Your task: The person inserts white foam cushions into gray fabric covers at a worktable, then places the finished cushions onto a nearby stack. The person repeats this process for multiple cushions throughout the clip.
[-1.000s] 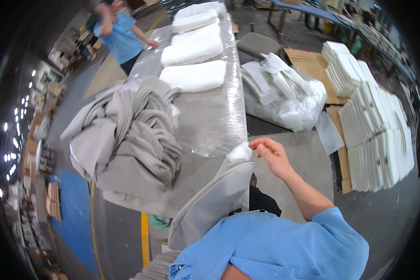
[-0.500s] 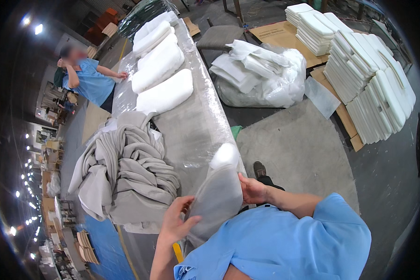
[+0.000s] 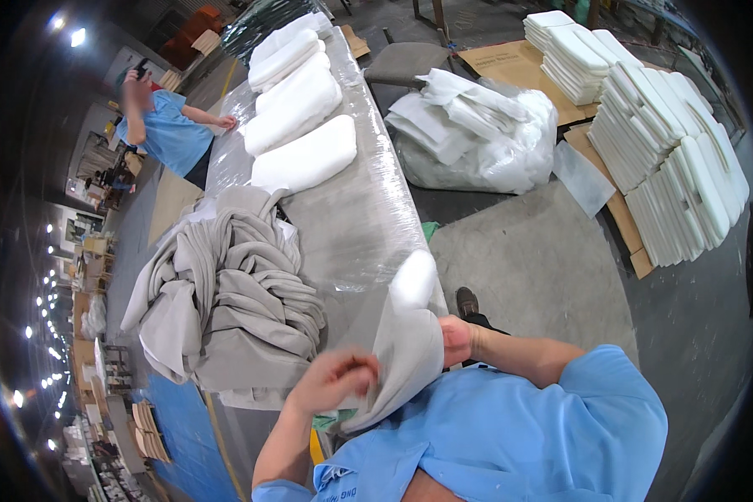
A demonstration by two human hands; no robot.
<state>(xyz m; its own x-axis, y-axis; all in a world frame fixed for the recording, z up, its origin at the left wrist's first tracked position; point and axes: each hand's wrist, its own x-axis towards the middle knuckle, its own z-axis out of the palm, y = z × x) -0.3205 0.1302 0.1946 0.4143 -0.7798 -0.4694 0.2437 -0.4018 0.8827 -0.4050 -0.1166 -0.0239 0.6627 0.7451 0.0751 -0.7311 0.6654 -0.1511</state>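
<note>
One light-grey, smooth cloth piece point(image 3: 410, 351) lies slantwise at the near end of a long table covered in clear film point(image 3: 335, 226), close against the wearer's light-blue shirt point(image 3: 519, 427); a rounded white padded piece point(image 3: 413, 280) shows beyond its upper end, though how far the padding runs beneath the cloth is hidden. The right hand point(image 3: 458, 339) is at the cloth's right edge, its fingers out of sight behind it, so how tightly they close cannot be told. The left hand point(image 3: 343, 381), blurred, is loosely curled and half open at the opposite edge, with nothing visibly in its grasp. Good handling here probably means steadying the right edge while the left hand evens out slack gently, without bunching. Farther along the table lie a crumpled heap of grey fabric point(image 3: 234, 293) and thick white folded pads point(image 3: 309, 155). To the right, a clear plastic bag point(image 3: 498, 176) bulges with pale, indistinct contents, loose white sheets point(image 3: 468, 105) on top.
</note>
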